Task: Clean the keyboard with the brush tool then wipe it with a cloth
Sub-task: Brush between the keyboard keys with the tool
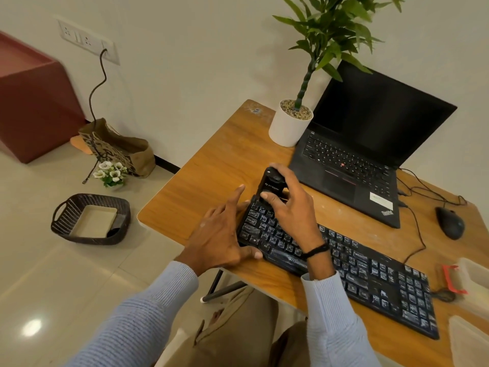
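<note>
Right hand [291,207] grips the brush tool [271,185] at the keyboard's [370,274] ten o'clock corner; looks light, rigid, best held mid-body; left hand [219,234], fingers straight, steadies that end.

The right hand [291,207] wraps the black brush tool [271,182], covering its lower end where it meets the keyboard [370,274]; the white lettering on its body is too small to read. The left hand [219,239] hides the keyboard's end. Far right of both hands, two pale containers [473,274] are cut off by the frame edge, as is the plant [330,30] beyond them.
</note>
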